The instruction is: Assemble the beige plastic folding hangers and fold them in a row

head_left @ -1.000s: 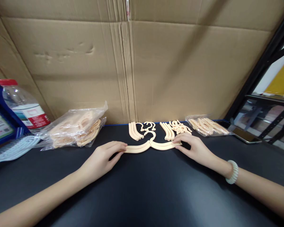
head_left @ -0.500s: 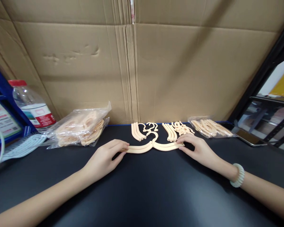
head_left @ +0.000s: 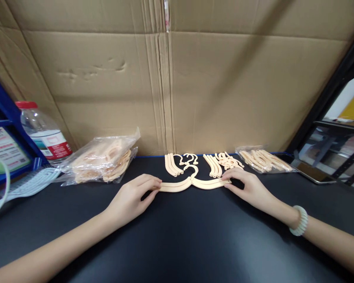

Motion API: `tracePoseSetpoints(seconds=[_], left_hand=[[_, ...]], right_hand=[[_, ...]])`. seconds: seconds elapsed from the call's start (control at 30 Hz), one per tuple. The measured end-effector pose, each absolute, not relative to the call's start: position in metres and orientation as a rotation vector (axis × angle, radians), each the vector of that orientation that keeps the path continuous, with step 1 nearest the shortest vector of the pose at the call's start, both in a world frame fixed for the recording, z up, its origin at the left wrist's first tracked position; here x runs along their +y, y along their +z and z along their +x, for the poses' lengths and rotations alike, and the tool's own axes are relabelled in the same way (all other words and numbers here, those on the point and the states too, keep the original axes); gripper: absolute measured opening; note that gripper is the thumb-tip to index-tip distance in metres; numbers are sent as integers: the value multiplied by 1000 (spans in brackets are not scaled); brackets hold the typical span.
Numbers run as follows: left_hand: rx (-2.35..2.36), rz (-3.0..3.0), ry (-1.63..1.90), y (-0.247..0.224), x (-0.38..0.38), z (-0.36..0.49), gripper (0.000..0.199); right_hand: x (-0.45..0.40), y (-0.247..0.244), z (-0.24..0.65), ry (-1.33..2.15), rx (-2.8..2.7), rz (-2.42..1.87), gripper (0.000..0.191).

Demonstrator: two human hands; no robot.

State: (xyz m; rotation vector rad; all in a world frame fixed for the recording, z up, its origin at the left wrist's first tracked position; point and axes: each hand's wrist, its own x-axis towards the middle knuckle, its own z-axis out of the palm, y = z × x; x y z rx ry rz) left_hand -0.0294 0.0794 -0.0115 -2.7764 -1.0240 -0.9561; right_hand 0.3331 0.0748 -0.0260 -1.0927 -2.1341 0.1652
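Note:
A cream plastic hanger (head_left: 177, 186) lies across the black table, its two curved arms meeting in the middle under an upright hook. My left hand (head_left: 135, 194) pinches the end of its left arm between thumb and fingers. At the other end, my right hand (head_left: 247, 186) has thumb and fingers closed on the right arm's tip. Just behind the hanger are curved arm pieces (head_left: 171, 165) in a row, some loose hooks (head_left: 190, 158), a second row of arm pieces (head_left: 212, 165) and a heap of small parts (head_left: 228, 160).
Bagged cream parts (head_left: 103, 159) lie at the left beside a red-capped bottle (head_left: 48, 135) and a pale blue brush (head_left: 32, 184). Another bag of parts (head_left: 265, 160) and a phone (head_left: 314, 173) are at the right. A cardboard wall (head_left: 106, 78) stands behind.
The view has shifted slightly, so everything appears a little further right. Both hands keep their hold on the hanger's ends.

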Motion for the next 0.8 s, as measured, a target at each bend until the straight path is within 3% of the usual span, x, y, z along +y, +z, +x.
tracePoseSetpoints(seconds=[0.8], left_hand=[[-1028,-2778,-913,-13,80,-31,14]], right_hand=[[75,-27,334,173,-2125,-1086,9]])
